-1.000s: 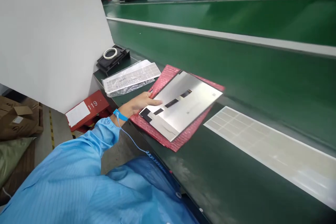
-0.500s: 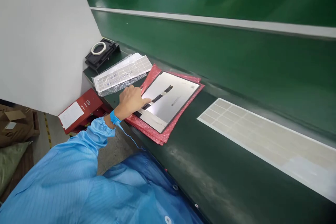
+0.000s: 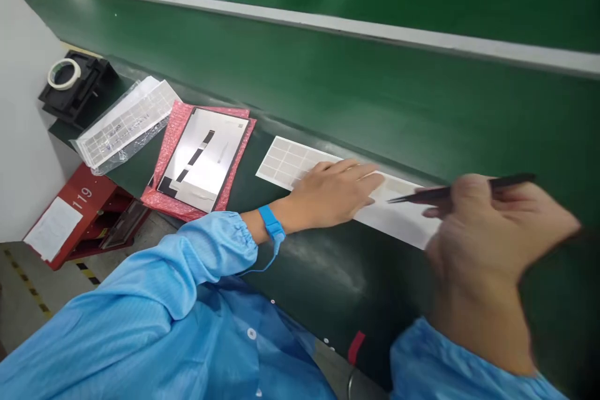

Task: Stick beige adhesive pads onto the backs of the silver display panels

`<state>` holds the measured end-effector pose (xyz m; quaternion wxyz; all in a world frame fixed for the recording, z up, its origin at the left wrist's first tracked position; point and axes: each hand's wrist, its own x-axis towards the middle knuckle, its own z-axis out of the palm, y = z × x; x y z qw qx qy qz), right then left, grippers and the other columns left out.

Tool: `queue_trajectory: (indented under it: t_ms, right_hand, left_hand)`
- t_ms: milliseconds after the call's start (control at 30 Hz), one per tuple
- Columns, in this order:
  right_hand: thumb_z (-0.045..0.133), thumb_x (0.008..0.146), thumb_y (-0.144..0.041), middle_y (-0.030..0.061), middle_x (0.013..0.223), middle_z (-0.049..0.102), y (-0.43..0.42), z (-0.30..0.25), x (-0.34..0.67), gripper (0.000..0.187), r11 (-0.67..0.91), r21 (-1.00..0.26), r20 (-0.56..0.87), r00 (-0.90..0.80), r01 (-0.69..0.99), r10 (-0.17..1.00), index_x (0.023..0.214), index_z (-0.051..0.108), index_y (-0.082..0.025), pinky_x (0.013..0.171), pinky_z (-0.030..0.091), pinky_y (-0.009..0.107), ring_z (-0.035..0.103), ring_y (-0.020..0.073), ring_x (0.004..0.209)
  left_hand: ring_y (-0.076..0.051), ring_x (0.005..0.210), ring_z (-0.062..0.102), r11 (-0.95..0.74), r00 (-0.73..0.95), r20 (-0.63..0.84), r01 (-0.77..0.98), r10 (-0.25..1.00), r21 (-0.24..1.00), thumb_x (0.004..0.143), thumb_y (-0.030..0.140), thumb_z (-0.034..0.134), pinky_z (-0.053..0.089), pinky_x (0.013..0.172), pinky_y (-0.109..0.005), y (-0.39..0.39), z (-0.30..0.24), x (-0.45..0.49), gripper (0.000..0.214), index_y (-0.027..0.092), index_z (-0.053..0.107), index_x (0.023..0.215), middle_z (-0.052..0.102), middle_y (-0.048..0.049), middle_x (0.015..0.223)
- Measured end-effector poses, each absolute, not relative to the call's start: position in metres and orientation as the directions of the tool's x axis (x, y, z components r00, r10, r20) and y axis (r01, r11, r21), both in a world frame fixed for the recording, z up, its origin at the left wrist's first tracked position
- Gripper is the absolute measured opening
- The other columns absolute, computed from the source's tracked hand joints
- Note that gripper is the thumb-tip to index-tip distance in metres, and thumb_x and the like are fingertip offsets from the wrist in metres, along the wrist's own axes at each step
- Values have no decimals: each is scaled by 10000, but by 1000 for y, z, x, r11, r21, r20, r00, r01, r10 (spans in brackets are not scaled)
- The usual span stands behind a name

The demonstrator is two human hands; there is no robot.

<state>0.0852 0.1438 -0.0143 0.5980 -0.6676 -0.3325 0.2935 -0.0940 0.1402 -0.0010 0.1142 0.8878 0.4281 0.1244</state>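
Note:
My left hand lies flat with its fingers stretched out on a long white sheet of small rectangular labels on the dark green bench. My right hand is closed round black tweezers, whose tip points left toward my left fingertips, just above the sheet. To the left a silver panel with black strips rests on red bubble wrap. Neither hand touches it. A blue wrist strap with a cord circles my left wrist.
A bagged label sheet lies left of the panel. Beyond it, a black holder carries a roll of white tape. A red box marked 119 sits below the bench edge. A green conveyor runs behind.
My left hand left the silver panel and moved right onto the white label sheet. My right hand came into view holding tweezers. The view swung to the right.

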Motion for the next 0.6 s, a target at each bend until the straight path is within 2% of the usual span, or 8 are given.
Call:
queue_trajectory:
  t_ms: [167, 267, 367, 600]
  right_hand:
    - [617, 801, -87, 86, 666, 578, 166, -46, 93, 65, 107, -988, 148, 517, 109, 843, 786, 567, -126, 368, 411, 241, 562, 208, 491]
    - [675, 713, -250, 70, 643, 548, 162, -49, 98, 160, 212, -970, 243, 537, 120, 808, 769, 562, -153, 336, 390, 254, 574, 233, 498]
    - [674, 672, -312, 59, 643, 526, 160, -41, 94, 206, 190, -969, 246, 575, 157, 780, 757, 553, -168, 319, 371, 257, 567, 229, 490]
    - [647, 682, -333, 56, 669, 534, 161, -31, 84, 199, 196, -965, 260, 565, 172, 783, 757, 528, -193, 346, 403, 246, 603, 225, 542]
  left_hand:
    - [-231, 1407, 539, -575, 572, 112, 755, 812, 313, 1057, 271, 547, 436, 1097, -380, 141, -10, -95, 331, 152, 643, 1350, 621, -63, 1527]
    - [-221, 1418, 528, -553, 561, 77, 767, 824, 324, 1051, 279, 547, 427, 1107, -376, 140, -5, -94, 360, 173, 636, 1384, 609, -49, 1549]
    - [-221, 1446, 505, -544, 561, 47, 773, 826, 327, 1054, 274, 534, 412, 1123, -369, 141, 0, -93, 380, 179, 626, 1411, 595, -42, 1568]
    - [-215, 1477, 482, -556, 573, 28, 781, 819, 283, 1080, 293, 483, 402, 1147, -353, 141, 2, -93, 406, 189, 606, 1453, 562, -46, 1595]
